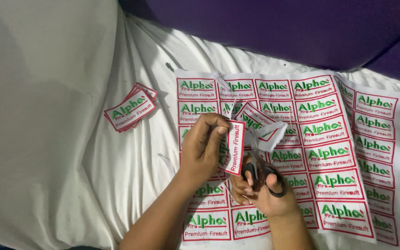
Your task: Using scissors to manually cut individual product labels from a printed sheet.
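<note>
My left hand [203, 147] pinches a single white fabric label [234, 147] with a red border and green lettering, held upright. My right hand [261, 192] grips black-handled scissors [268, 175], with fingers through the loops and the blades pointing up into a loose strip of labels [261, 124]. Beneath both hands lies a large white fabric sheet of uncut labels [329, 153] in rows.
A small stack of cut labels [129, 112] lies to the left on the white cloth [47, 115]. Thread scraps lie near the sheet's top edge. A dark purple surface [278, 28] runs along the far side.
</note>
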